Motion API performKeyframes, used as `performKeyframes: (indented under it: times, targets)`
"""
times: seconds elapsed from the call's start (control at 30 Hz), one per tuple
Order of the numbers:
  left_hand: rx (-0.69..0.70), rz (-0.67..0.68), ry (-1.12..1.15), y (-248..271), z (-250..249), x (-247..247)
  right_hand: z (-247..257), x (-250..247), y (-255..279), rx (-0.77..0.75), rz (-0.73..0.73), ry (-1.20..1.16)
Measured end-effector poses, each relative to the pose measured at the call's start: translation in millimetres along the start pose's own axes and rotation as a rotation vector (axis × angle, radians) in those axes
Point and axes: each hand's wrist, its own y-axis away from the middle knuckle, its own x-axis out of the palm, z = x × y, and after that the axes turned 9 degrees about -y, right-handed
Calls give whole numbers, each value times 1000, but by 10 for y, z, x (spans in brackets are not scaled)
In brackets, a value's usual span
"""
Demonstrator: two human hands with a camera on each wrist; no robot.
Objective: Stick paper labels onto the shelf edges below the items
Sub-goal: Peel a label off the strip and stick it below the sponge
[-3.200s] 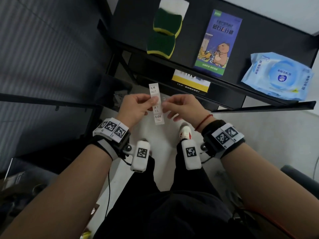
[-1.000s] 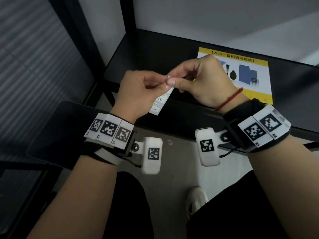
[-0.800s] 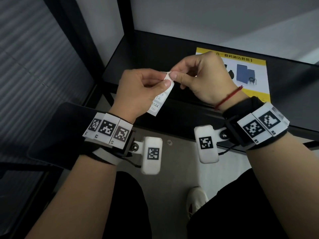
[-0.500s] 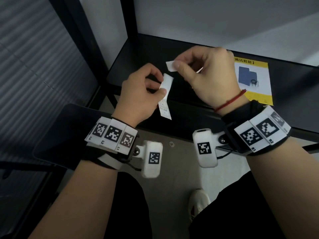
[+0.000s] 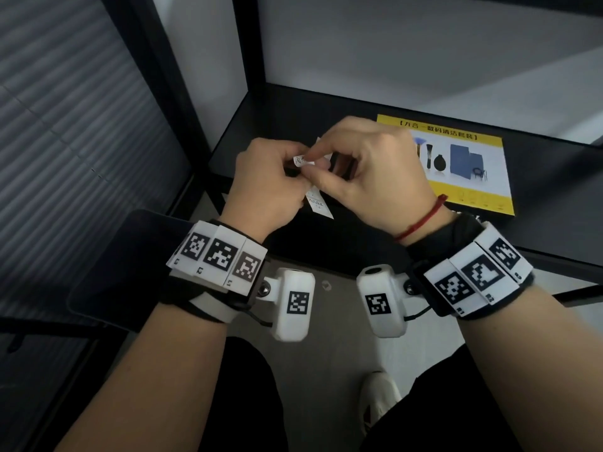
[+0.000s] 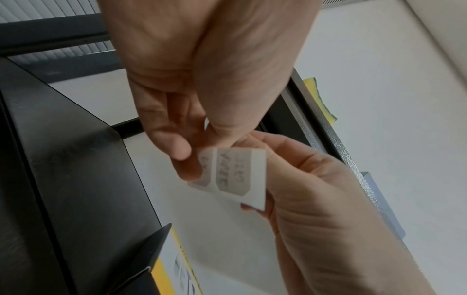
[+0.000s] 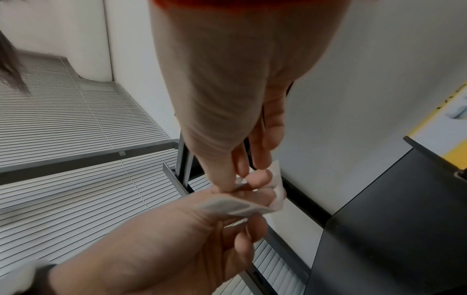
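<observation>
I hold a white label strip (image 5: 316,203) with handwriting in front of a black shelf (image 5: 287,125). My left hand (image 5: 267,184) grips the strip near its top, and the lower end hangs free below. My right hand (image 5: 368,177) pinches a small written paper label (image 5: 301,160) at the strip's top end with thumb and forefinger. In the left wrist view the strip (image 6: 237,175) shows grey label shapes through its backing. The right wrist view has the same strip (image 7: 240,205) curled between both hands. A yellow-and-white box (image 5: 473,164) lies on the shelf above its front edge (image 5: 538,256).
Window blinds (image 5: 65,125) fill the left side, next to a black shelf post (image 5: 248,44). A dark flat panel (image 5: 130,272) sits low on the left. In the left wrist view a yellow sponge (image 6: 321,99) shows on a higher shelf. A white shoe (image 5: 378,399) stands on the floor.
Half a second ago my right hand held a small white piece apart from the strip. Both hands have since come together at the strip's top. Earlier still, my view dropped from the upper shelf.
</observation>
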Motion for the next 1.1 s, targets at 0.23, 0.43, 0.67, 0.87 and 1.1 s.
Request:
performKeyframes:
  times: [0.23,0.43,0.67,0.87,1.1]
  targets:
    - [-47,-32,100,6,105,-3,26,-132,-35,0,-166,4]
    - [-99,9,262,31,-40,-98,1,-144,-19,-31,-123,67]
    - [-144,-20,360,23,-185,-154,10,-129,-30,-43,-107,56]
    - [-142,-57,292,2,-138,-173,-10,-236,-29,139,-88,-84]
    - [-83,-34,181,-5,-161,-147,-60,-204,-85,372,-79,-340]
